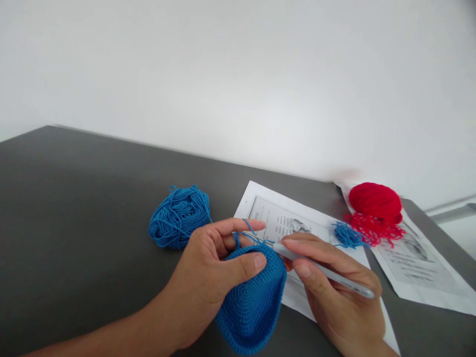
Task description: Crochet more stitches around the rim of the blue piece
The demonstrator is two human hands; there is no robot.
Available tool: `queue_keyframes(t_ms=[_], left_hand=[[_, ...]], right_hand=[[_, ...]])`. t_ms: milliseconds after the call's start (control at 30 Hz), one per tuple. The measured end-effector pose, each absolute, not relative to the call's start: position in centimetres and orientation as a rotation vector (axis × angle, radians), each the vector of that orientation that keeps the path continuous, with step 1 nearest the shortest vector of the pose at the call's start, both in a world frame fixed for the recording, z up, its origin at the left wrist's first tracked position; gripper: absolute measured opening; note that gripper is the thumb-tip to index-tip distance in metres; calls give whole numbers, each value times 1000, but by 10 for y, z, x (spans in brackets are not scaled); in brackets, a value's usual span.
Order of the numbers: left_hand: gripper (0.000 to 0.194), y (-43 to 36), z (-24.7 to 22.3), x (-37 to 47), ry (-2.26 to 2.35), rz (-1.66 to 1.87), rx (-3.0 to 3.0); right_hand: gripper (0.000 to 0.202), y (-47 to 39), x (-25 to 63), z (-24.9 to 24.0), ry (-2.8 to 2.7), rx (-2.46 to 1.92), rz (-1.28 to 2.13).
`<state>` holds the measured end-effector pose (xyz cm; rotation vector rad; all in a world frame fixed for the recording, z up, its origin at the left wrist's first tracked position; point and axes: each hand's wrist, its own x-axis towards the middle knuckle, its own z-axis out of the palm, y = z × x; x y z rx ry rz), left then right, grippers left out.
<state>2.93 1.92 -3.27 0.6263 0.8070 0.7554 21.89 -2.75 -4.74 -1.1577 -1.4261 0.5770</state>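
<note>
A blue crocheted piece (253, 307), cupped in shape, hangs from my left hand (219, 267), whose thumb presses on its upper edge. Blue yarn loops around the raised index finger of that hand. My right hand (334, 282) grips a crochet hook (323, 270) by its grey handle. The hook's thin metal shaft points left and meets the yarn at the top edge of the piece. A small orange thing (287, 264) shows beside the right fingertips, partly hidden.
Behind my left hand a blue yarn ball (180, 216) lies on the dark table (92, 223). Printed sheets (275, 198) spread to the right, with a small blue yarn tangle (348, 235) and a red yarn ball (375, 202) with loose strands. A white wall stands behind.
</note>
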Motion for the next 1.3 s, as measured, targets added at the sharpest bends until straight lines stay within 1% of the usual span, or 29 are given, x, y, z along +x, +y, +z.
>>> queue_keyframes(t_ms=[267, 400, 500, 867, 1100, 1300], left_hand=[[58, 19, -30, 29, 796, 776, 663], [62, 18, -30, 28, 818, 758, 658], [61, 18, -28, 28, 804, 746, 628], [50, 20, -29, 29, 793, 712, 606], [46, 19, -28, 28, 827, 698, 646], [42, 21, -30, 30, 805, 690, 649]], right_hand=[[19, -29, 227, -53, -1406, -1161, 643], [17, -27, 228, -53, -1390, -1141, 673], [16, -28, 228, -54, -1380, -1134, 667], [17, -30, 224, -57, -1330, -1190, 619], [14, -29, 218, -52, -1325, -1192, 612], [16, -30, 220, -56, -1308, -1161, 641]])
